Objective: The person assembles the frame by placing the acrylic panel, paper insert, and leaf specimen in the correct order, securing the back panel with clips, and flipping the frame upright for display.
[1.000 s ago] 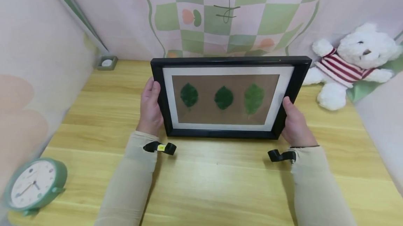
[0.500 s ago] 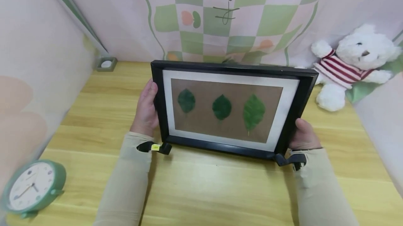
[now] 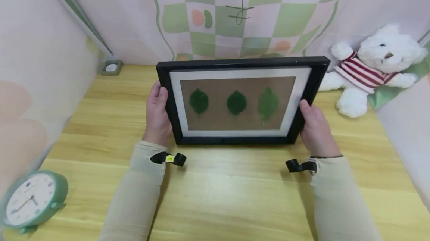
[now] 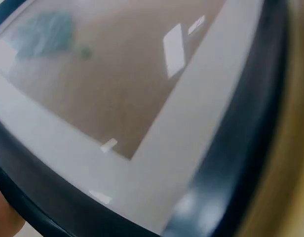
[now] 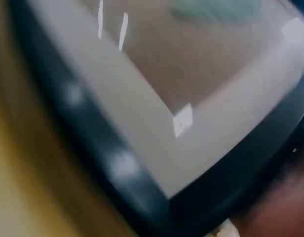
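Note:
A black picture frame (image 3: pixel 235 141) is held up between both hands, its face tilted back toward the head camera. Behind its glass, a white mat (image 3: pixel 231 133) borders a brown backing with three green leaves, the middle leaf (image 3: pixel 236 102) darker than the right one. My left hand (image 3: pixel 158 116) grips the left side, thumb on the outer edge, other fingers mostly hidden behind. On the opposite side my right hand (image 3: pixel 315 129) holds the frame with its thumb at the front edge. Both wrist views show the frame's near corners and glare on the glass, close up.
A green round clock (image 3: pixel 33 200) stands at the front left of the wooden table (image 3: pixel 215 196). At the back left corner sits a small grey-green tray (image 3: pixel 115 72) with a white round piece. A white teddy bear (image 3: pixel 352 103) in a striped shirt leans at the back right, before a checkered curtain (image 3: pixel 201 43).
The frame's right side dipped down and toward the camera, then rose back, leaving it about level. My right hand moved down and back up with it.

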### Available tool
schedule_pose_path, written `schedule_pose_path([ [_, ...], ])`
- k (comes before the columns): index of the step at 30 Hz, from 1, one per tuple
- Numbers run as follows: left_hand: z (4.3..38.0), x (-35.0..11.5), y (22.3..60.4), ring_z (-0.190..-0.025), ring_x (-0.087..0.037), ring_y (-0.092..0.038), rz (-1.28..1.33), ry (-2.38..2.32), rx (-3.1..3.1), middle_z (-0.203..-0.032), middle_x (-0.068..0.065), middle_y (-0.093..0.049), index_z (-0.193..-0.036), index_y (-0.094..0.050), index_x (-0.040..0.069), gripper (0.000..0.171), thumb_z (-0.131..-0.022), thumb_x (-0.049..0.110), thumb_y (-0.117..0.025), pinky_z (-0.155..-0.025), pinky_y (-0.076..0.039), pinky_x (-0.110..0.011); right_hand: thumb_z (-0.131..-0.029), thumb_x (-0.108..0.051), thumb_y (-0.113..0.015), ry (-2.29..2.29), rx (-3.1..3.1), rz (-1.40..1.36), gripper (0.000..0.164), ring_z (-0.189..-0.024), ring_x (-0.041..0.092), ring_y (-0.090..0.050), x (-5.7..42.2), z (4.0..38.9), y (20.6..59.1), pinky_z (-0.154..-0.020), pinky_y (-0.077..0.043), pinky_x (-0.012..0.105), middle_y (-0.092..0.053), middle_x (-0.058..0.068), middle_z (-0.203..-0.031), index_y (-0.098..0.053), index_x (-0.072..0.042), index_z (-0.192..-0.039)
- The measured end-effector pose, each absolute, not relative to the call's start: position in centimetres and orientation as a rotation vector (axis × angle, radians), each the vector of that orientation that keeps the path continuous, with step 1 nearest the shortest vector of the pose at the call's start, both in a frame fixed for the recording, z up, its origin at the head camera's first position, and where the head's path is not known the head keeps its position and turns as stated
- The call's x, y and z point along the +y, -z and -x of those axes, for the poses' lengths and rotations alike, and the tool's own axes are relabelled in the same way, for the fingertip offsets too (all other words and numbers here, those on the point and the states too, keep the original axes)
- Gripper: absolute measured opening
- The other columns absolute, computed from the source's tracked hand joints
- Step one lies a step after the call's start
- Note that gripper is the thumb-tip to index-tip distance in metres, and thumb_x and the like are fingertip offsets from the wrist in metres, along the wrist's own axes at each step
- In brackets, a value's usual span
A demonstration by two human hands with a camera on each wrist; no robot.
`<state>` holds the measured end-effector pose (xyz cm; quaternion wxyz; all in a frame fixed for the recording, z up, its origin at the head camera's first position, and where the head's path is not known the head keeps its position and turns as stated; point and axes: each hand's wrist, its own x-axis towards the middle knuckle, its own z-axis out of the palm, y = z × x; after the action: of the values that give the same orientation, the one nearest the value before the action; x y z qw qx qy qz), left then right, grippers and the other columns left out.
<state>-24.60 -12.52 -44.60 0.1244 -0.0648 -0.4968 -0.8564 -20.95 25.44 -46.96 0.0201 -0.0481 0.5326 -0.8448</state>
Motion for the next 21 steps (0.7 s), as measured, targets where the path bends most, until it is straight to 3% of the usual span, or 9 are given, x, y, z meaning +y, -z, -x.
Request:
schedule_pose_path([
  [2,24.7,-12.2,44.7,-0.094,-0.014,-0.061,0.271,2.41,-1.438,-0.106,-0.002,-0.065,-0.12,-0.064,0.015,0.043,-0.089,0.045,-0.07,-0.083,-0.053,-0.027,-0.107,-0.037,-0.044,2.458,2.033,-0.01,0.046,-0.135,0.011,-0.041,24.9,21.3,46.8,-0.113,-0.03,0.022,-0.054,0.005,-0.141,-0.05,-0.007,-0.141],
  [5,24.8,-11.8,45.0,-0.095,-0.014,-0.06,0.325,2.34,-1.436,-0.105,-0.001,-0.065,-0.116,-0.066,0.016,0.042,-0.088,0.047,-0.07,-0.084,-0.052,-0.027,-0.108,-0.046,-0.031,2.193,2.352,-0.137,0.065,-0.149,0.014,-0.013,24.7,21.6,47.0,-0.121,-0.007,0.026,-0.025,0.011,-0.162,-0.026,-0.004,-0.157],
  [8,25.0,-11.8,45.4,-0.099,-0.014,-0.058,0.264,2.337,-1.465,-0.108,-0.001,-0.065,-0.118,-0.066,0.016,0.046,-0.087,0.05,-0.069,-0.089,-0.049,-0.027,-0.107,-0.05,-0.024,2.052,2.426,-0.183,0.072,-0.152,0.021,0.0,24.9,21.8,47.3,-0.122,0.002,0.037,-0.006,0.013,-0.167,-0.01,-0.003,-0.16],
  [11,25.2,-12.2,45.7,-0.108,-0.017,-0.055,0.143,2.357,-1.571,-0.118,-0.005,-0.062,-0.13,-0.061,0.01,0.057,-0.09,0.05,-0.065,-0.098,-0.046,-0.03,-0.107,-0.051,-0.023,1.943,2.469,-0.203,0.074,-0.151,0.024,-0.002,25.3,21.8,47.3,-0.123,0.0,0.04,-0.007,0.015,-0.166,-0.01,-0.002,-0.159],
  [13,25.4,-12.6,45.7,-0.124,-0.016,-0.049,0.03,2.341,-1.717,-0.135,-0.005,-0.056,-0.144,-0.05,0.008,0.065,-0.095,0.05,-0.058,-0.109,-0.039,-0.031,-0.107,-0.052,-0.022,1.877,2.505,-0.205,0.074,-0.148,0.024,-0.017,25.5,21.6,47.2,-0.12,-0.016,0.034,-0.019,0.018,-0.163,-0.015,-0.001,-0.159],
  [16,25.6,-13.1,45.6,-0.144,-0.014,-0.031,-0.054,2.331,-1.905,-0.156,-0.003,-0.039,-0.157,-0.032,0.011,0.068,-0.102,0.048,-0.049,-0.12,-0.023,-0.033,-0.106,-0.054,-0.022,1.773,2.578,-0.199,0.074,-0.128,0.019,-0.035,25.9,21.2,46.9,-0.101,-0.03,0.017,-0.039,0.016,-0.147,-0.025,-0.001,-0.157],
  [18,25.7,-13.4,45.5,-0.149,-0.011,-0.019,-0.079,2.309,-2.013,-0.162,0.004,-0.028,-0.159,-0.027,0.016,0.068,-0.104,0.049,-0.046,-0.122,-0.015,-0.034,-0.105,-0.055,-0.023,1.784,2.558,-0.2,0.074,-0.112,0.019,-0.042,25.9,21.1,46.9,-0.085,-0.036,0.015,-0.044,0.018,-0.13,-0.031,0.0,-0.155],
  [20,25.7,-13.6,45.4,-0.151,-0.012,-0.016,-0.052,2.309,-2.055,-0.163,0.005,-0.026,-0.159,-0.027,0.019,0.068,-0.103,0.051,-0.046,-0.123,-0.012,-0.037,-0.105,-0.055,-0.023,1.763,2.562,-0.203,0.075,-0.113,0.016,-0.041,26.0,20.8,47.0,-0.088,-0.035,0.014,-0.044,0.018,-0.131,-0.032,0.001,-0.154],
  [21,25.6,-13.7,45.4,-0.151,-0.012,-0.015,-0.05,2.305,-2.072,-0.164,0.006,-0.025,-0.159,-0.027,0.02,0.068,-0.103,0.052,-0.046,-0.123,-0.011,-0.037,-0.105,-0.056,-0.022,1.753,2.563,-0.2,0.076,-0.119,0.017,-0.041,26.0,20.7,47.1,-0.095,-0.034,0.016,-0.044,0.02,-0.135,-0.031,0.002,-0.154],
])
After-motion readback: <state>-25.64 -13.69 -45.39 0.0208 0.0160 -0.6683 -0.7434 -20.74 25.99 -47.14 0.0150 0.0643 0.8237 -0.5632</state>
